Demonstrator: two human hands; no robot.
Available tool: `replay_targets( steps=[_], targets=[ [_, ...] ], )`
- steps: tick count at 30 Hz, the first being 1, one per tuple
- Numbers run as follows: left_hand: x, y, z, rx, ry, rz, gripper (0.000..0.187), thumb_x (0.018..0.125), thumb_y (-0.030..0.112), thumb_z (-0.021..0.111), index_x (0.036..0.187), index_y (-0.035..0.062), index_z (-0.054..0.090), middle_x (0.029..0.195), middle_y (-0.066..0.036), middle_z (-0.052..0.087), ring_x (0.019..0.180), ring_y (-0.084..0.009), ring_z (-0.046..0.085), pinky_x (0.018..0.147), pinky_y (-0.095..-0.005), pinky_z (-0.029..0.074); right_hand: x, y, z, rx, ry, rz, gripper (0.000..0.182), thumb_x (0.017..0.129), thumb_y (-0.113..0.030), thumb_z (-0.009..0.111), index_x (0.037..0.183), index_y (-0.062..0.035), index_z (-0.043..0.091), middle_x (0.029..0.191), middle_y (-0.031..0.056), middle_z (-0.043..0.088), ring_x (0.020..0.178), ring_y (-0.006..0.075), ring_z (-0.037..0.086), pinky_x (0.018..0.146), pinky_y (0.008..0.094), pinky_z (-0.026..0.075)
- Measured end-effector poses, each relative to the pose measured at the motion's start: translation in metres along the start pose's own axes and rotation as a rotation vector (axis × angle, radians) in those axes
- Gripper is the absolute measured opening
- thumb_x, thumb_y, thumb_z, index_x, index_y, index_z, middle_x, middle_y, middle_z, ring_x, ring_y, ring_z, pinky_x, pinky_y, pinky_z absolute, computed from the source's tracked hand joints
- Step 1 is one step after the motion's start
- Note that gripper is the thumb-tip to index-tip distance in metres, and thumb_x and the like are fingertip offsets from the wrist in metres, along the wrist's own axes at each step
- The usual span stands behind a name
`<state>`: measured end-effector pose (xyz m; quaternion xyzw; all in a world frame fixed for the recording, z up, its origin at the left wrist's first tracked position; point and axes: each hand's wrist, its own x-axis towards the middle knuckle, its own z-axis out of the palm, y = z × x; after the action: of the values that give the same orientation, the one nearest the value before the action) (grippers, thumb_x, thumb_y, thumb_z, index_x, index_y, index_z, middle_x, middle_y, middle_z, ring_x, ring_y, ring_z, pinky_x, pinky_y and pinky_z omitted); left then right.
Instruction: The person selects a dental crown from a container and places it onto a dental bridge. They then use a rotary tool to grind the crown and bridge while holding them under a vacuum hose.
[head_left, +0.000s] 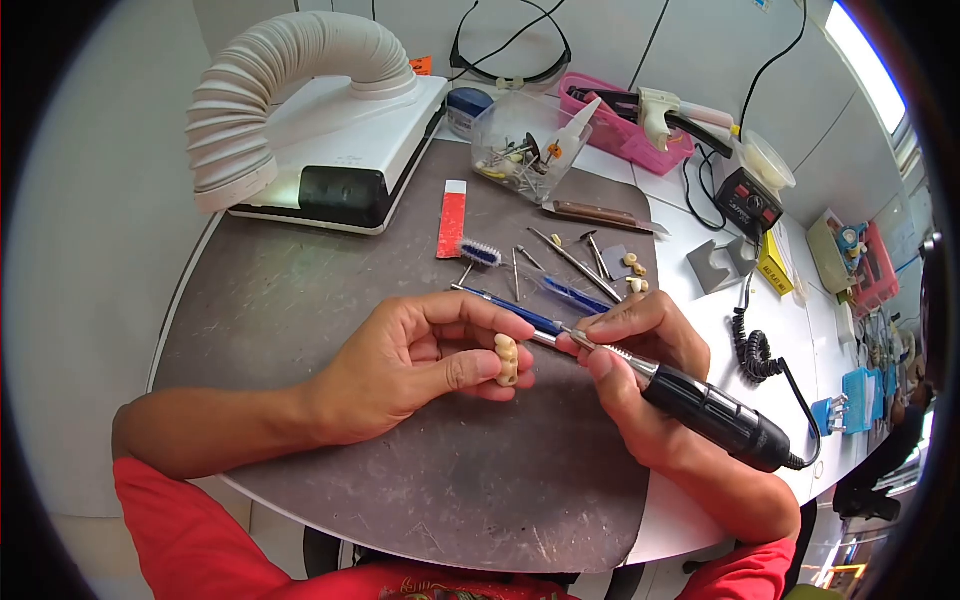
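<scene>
Between the thumb and fingers of my left hand [425, 350] is a small cream-coloured dental bridge [507, 360], held upright over the grey mat. My right hand [650, 370] grips a rotary handpiece [715, 415] with a black body and a silver nose pointing left. Its tip is close to the bridge but apart from it, as far as I can see. A coiled black cord [757, 350] belongs to the handpiece. Behind my hands lie a blue-handled brush [482, 253], a blue pen-like tool [510, 308] and several metal burs [597, 255].
A white suction unit [345, 130] with a ribbed hose stands back left. Behind the mat [400, 490] are a clear box of burs [515, 165] and a pink basket [640, 145]. A wooden-handled knife [600, 215], a red strip [452, 220] and several tooth pieces [637, 270] lie about. A control box [745, 200] sits right.
</scene>
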<state>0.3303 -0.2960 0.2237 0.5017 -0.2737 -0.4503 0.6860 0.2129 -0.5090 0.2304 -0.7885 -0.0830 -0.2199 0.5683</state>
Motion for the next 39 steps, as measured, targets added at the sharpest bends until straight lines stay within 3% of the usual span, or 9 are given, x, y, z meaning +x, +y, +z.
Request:
replay_targets(
  steps=[4, 8, 10, 19, 30, 36, 39],
  targets=[
    [0.000, 0.002, 0.001, 0.035, 0.016, -0.004, 0.031, 0.098, 0.009, 0.063, 0.126, -0.0020, 0.057, 0.113, -0.014, 0.067, 0.105, -0.0205, 0.068, 0.093, -0.0344, 0.058, -0.008, -0.001, 0.008, 0.169, 0.057, 0.007, 0.016, 0.082, 0.003, 0.068, 0.095, 0.0021, 0.057, 0.090, 0.0150, 0.067, 0.090, 0.0208, 0.072, 0.079, 0.0313, 0.057],
    [0.000, 0.000, 0.001, -0.020, 0.036, -0.003, 0.031, 0.098, 0.009, 0.063, 0.126, -0.0023, 0.055, 0.113, -0.014, 0.067, 0.108, -0.0226, 0.068, 0.093, -0.0355, 0.059, -0.007, 0.001, 0.009, 0.020, -0.017, -0.149, 0.021, 0.078, 0.003, 0.069, 0.094, 0.0010, 0.056, 0.086, 0.0183, 0.070, 0.089, 0.0273, 0.074, 0.079, 0.0331, 0.059],
    [0.000, 0.002, 0.001, -0.027, 0.042, -0.015, 0.031, 0.098, 0.008, 0.063, 0.126, -0.0022, 0.055, 0.113, -0.015, 0.066, 0.109, -0.0233, 0.067, 0.093, -0.0352, 0.059, -0.005, -0.004, 0.004, 0.030, -0.151, -0.047, 0.017, 0.088, -0.003, 0.064, 0.098, -0.0002, 0.051, 0.085, 0.0132, 0.061, 0.098, 0.0281, 0.069, 0.085, 0.0377, 0.054],
    [-0.001, -0.004, 0.001, -0.015, 0.073, 0.030, 0.032, 0.096, 0.006, 0.064, 0.126, -0.0019, 0.054, 0.115, -0.014, 0.063, 0.108, -0.0209, 0.066, 0.092, -0.0337, 0.060, -0.006, -0.001, 0.007, 0.070, -0.170, -0.020, 0.014, 0.087, -0.003, 0.063, 0.094, 0.0012, 0.052, 0.079, 0.0132, 0.062, 0.097, 0.0325, 0.072, 0.088, 0.0400, 0.056],
    [-0.001, 0.000, 0.004, -0.011, 0.070, 0.003, 0.033, 0.098, 0.005, 0.060, 0.128, -0.0025, 0.051, 0.116, -0.017, 0.062, 0.111, -0.0250, 0.066, 0.094, -0.0336, 0.059, -0.005, 0.000, 0.004, 0.026, -0.197, -0.029, 0.017, 0.090, -0.007, 0.065, 0.096, 0.0015, 0.051, 0.083, 0.0149, 0.062, 0.096, 0.0306, 0.072, 0.084, 0.0378, 0.055],
    [-0.005, 0.004, 0.007, 0.019, 0.082, -0.051, 0.021, 0.097, 0.004, 0.062, 0.115, -0.0001, 0.053, 0.117, -0.019, 0.062, 0.103, -0.0255, 0.070, 0.089, -0.0315, 0.060, -0.006, -0.004, 0.004, -0.035, -0.130, 0.016, 0.014, 0.091, -0.003, 0.063, 0.099, 0.0019, 0.052, 0.089, 0.0153, 0.064, 0.096, 0.0250, 0.070, 0.087, 0.0356, 0.054],
    [-0.004, -0.003, 0.006, 0.100, 0.096, 0.078, 0.018, 0.096, 0.003, 0.064, 0.111, 0.0017, 0.054, 0.118, -0.019, 0.062, 0.104, -0.0254, 0.070, 0.085, -0.0307, 0.061, -0.006, -0.005, 0.002, -0.008, -0.126, 0.095, 0.013, 0.091, -0.001, 0.061, 0.100, 0.0015, 0.052, 0.094, 0.0152, 0.064, 0.097, 0.0219, 0.069, 0.088, 0.0344, 0.054]
  ],
)
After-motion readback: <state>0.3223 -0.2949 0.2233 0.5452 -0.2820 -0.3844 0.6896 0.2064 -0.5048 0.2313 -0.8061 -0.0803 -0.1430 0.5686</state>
